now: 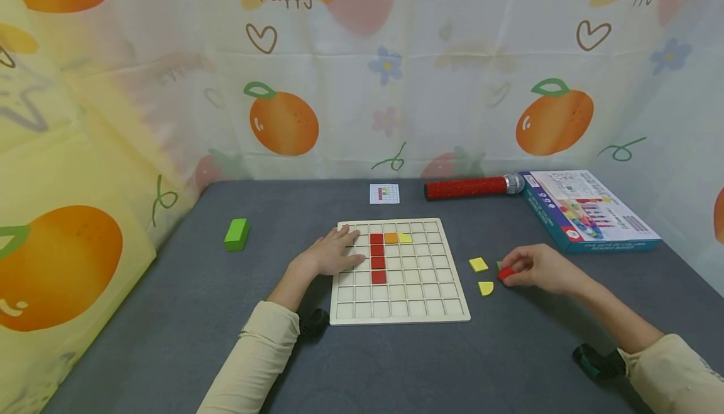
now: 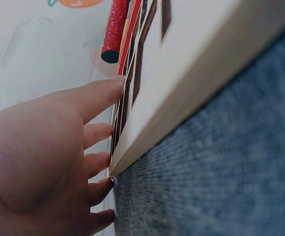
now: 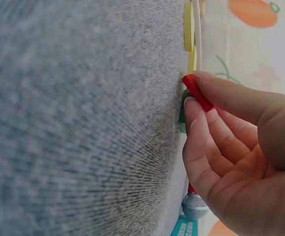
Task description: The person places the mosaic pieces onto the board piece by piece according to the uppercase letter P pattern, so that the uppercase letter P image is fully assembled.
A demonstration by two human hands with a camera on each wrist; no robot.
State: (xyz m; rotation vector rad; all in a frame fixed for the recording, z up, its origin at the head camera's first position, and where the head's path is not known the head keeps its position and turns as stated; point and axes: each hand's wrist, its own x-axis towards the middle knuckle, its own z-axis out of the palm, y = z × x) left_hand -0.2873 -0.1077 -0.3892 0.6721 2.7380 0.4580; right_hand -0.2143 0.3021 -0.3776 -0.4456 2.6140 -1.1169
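Note:
My left hand [image 1: 330, 252] rests with spread, straight fingers on the left side of a pale gridded board [image 1: 418, 294]. In the left wrist view its thumb and fingers lie along the board's edge. A column of red tiles [image 1: 377, 262] fills several cells, with an orange tile [image 1: 391, 238] and a yellow rounded tile [image 1: 405, 238] to the right of the top one. Right of the board, my right hand [image 1: 537, 268] pinches a small red tile [image 3: 197, 93] between thumb and index finger. A green piece [image 3: 183, 110] lies just behind it, partly hidden by the fingers.
Two loose yellow tiles [image 1: 478, 265] lie between the board and my right hand. A green block [image 1: 236, 234] stands at left. Along the back are a small pattern card [image 1: 384, 193], a red glittery microphone [image 1: 466, 188] and a flat game box [image 1: 591, 210].

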